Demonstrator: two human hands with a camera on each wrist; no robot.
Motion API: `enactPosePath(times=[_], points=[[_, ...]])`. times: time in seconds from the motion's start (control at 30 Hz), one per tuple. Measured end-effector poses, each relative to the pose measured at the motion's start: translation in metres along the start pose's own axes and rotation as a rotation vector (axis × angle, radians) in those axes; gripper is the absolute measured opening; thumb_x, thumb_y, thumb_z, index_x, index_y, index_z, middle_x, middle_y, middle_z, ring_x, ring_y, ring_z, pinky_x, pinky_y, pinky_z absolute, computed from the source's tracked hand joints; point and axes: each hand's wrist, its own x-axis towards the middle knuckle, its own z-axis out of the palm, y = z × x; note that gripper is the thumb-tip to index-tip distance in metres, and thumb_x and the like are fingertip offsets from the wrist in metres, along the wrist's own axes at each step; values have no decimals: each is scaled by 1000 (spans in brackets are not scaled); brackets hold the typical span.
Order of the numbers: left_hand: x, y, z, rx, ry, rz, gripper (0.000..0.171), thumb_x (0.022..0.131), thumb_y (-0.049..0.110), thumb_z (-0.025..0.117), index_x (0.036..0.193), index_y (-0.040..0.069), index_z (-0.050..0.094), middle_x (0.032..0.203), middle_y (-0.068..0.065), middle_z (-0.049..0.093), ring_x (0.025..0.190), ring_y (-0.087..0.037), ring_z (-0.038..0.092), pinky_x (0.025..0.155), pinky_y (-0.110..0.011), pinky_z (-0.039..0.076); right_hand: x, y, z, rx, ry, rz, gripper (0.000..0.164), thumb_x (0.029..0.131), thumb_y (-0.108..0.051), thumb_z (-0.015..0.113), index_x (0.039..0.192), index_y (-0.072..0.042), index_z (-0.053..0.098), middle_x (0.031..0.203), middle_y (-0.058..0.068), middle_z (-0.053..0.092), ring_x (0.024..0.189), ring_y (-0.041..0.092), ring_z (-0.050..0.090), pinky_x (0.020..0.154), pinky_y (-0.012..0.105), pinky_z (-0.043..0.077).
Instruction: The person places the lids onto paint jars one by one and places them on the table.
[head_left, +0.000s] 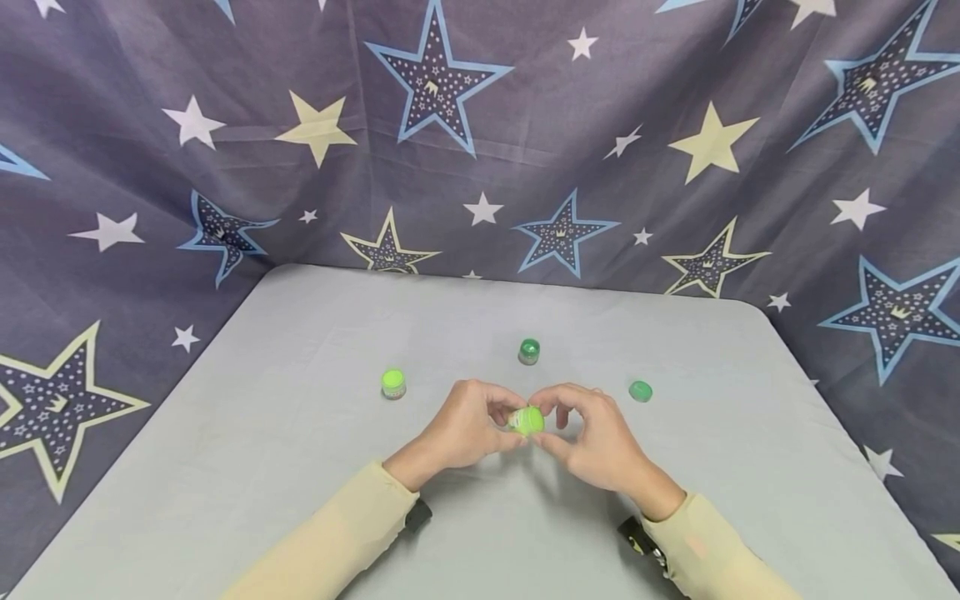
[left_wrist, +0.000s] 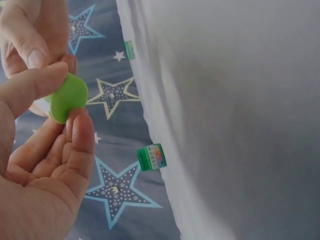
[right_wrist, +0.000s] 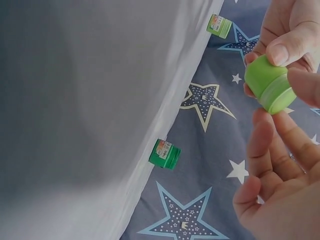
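A small light green jar (head_left: 527, 420) is held tilted between both hands above the table. My left hand (head_left: 465, 425) grips the jar's body with thumb and fingers; the thumb lies across it in the right wrist view. My right hand (head_left: 600, 437) pinches the jar's light green lid (right_wrist: 281, 98) between thumb and fingertips. The lid sits on the jar. Beyond the hands stands a dark green jar (head_left: 528, 352), with a label showing in the wrist views. A dark green lid (head_left: 641, 391) lies flat to the right, apart from that jar.
Another light green jar (head_left: 393, 384) stands upright on the table, left of the hands. A grey-white cloth covers the table (head_left: 315, 333). A star-patterned curtain (head_left: 525, 158) hangs along its back and sides.
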Motion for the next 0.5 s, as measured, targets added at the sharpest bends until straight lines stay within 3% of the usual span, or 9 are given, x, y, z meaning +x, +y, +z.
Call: enactPosePath(times=[0.3, 0.5], points=[[0, 1, -1, -18, 0, -4, 30, 67, 12, 85, 94, 19, 75, 79, 13, 67, 77, -13, 64, 66, -24, 52, 1, -1, 2, -11, 19, 50, 18, 76, -27, 80, 91, -21, 71, 78, -16, 62, 67, 10, 57, 66, 36, 42], [0, 0, 0, -34, -4, 1, 29, 67, 11, 85, 93, 18, 75, 81, 14, 68, 76, -9, 63, 67, -23, 52, 1, -1, 2, -44, 40, 72, 14, 78, -36, 78, 80, -25, 69, 67, -20, 58, 62, 9, 55, 68, 32, 38]])
